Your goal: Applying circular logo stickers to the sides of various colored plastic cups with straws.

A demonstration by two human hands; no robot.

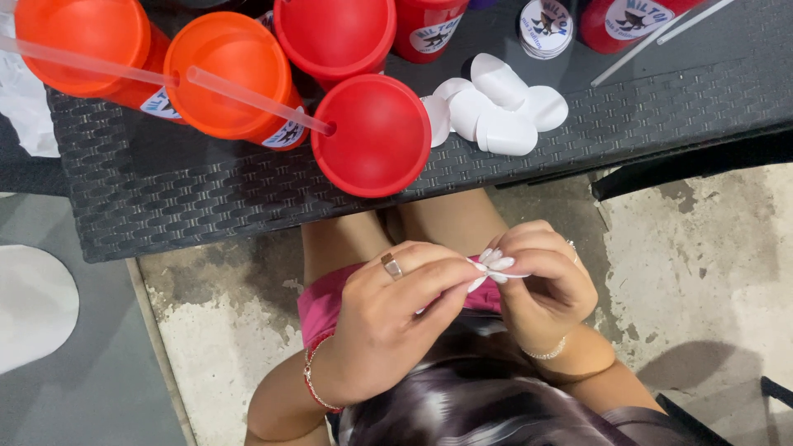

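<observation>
Both of my hands meet over my lap — the left hand (388,318) and right hand (541,285) each pinch the edge of a thin white sticker piece (494,268) with the fingertips, apparently peeling it from its backing. I judge the peel has barely started; it wants a steady nail under the edge. Up on the dark woven surface (165,198) lie peeled white backings (500,107) (a loose pile), beside a red lidded cup (372,136) with straw (256,99) and orange cups (227,74) — crowded, well apart from my hands.
</observation>
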